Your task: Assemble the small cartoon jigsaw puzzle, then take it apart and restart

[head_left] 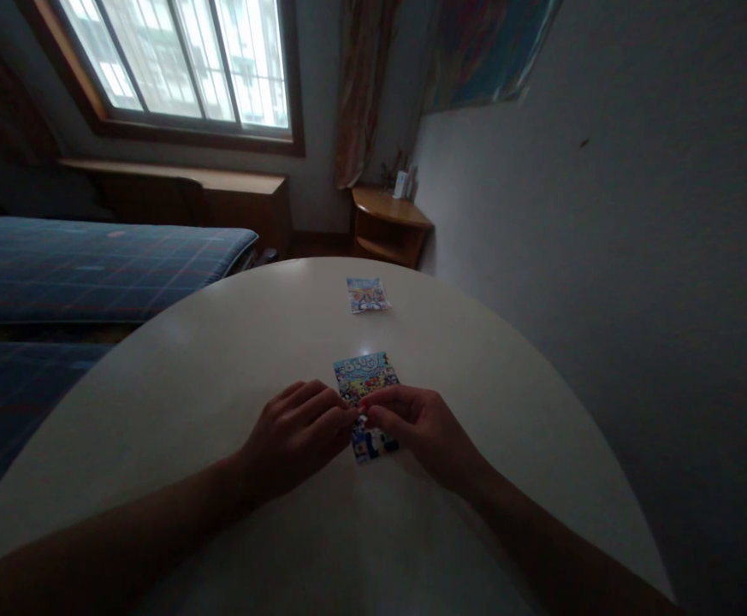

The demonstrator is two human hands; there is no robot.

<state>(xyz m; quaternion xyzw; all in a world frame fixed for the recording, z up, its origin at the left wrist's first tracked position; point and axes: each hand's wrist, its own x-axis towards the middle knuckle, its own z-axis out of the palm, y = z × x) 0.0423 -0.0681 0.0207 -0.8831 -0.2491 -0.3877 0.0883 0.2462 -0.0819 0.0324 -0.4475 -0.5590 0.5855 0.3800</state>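
left hand (305, 423) and right hand (434, 432) partly hide the printed card (366, 368).

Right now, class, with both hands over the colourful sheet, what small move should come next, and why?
Probably ease the right hand slightly away from the left hand: the two come together over the colourful sheet, hiding part of its print.

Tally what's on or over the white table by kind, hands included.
Printed pieces: 2 (near printed piece, far printed piece)
Hands: 2 (left hand, right hand)
Total: 4
Any tiny item between the hands is too small to tell, so not counted.
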